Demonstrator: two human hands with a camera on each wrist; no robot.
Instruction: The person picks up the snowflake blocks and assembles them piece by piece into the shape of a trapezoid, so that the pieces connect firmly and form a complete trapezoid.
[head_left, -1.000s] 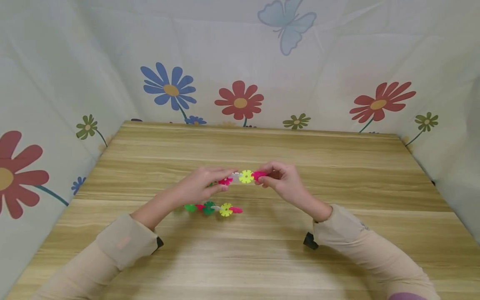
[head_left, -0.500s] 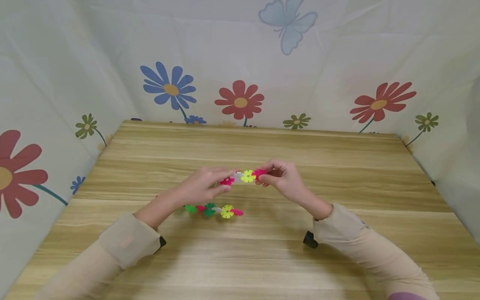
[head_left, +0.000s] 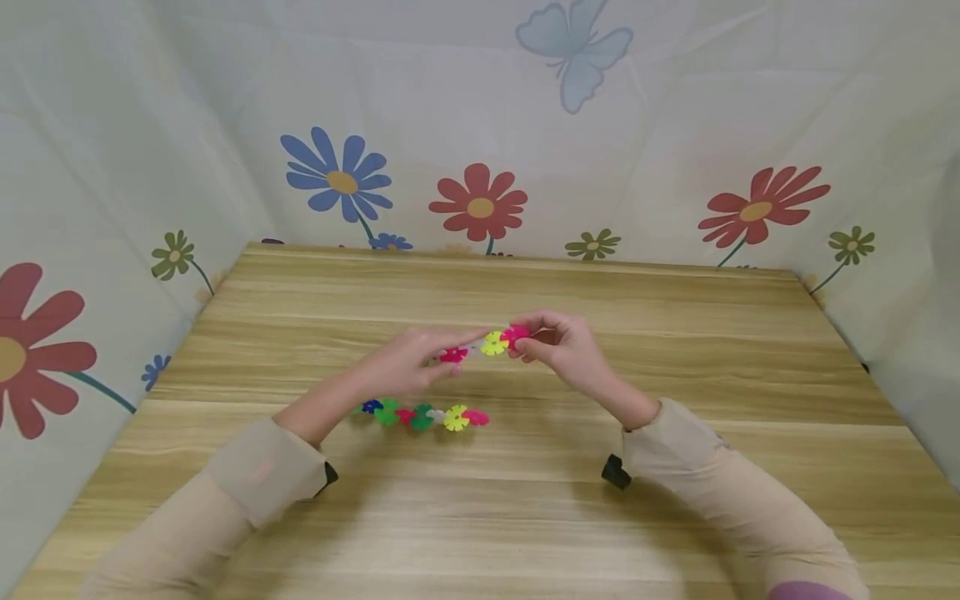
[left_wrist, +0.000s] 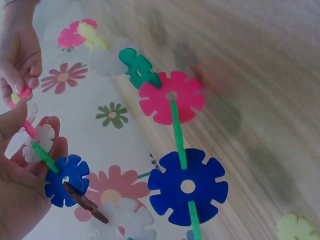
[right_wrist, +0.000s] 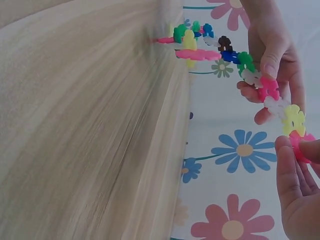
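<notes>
A chain of interlocking plastic flower discs stretches between my two hands over the table. My right hand (head_left: 566,346) pinches the pink end disc (head_left: 516,335), with a yellow disc (head_left: 493,342) linked beside it. My left hand (head_left: 401,364) holds the chain further along, its thumb on another pink disc (right_wrist: 269,88) in the right wrist view. Past that hand, white, green, blue (left_wrist: 67,180) and brown discs (left_wrist: 86,202) follow in the left wrist view. Nearer the body runs a row of discs ending in yellow (head_left: 456,418) and pink (head_left: 476,417); its left part is hidden by the left forearm.
The wood-grain table (head_left: 480,517) reaches back to a pale curtain (head_left: 645,125) printed with flowers and a butterfly. Curtain sides also stand at left and right. A dark wrist-camera part (head_left: 616,472) sticks out below the right cuff.
My right hand has risen slightly, lifting the pink end and tilting the held stretch. My left forearm has shifted a little right, and a blue disc in the nearer row now shows.
</notes>
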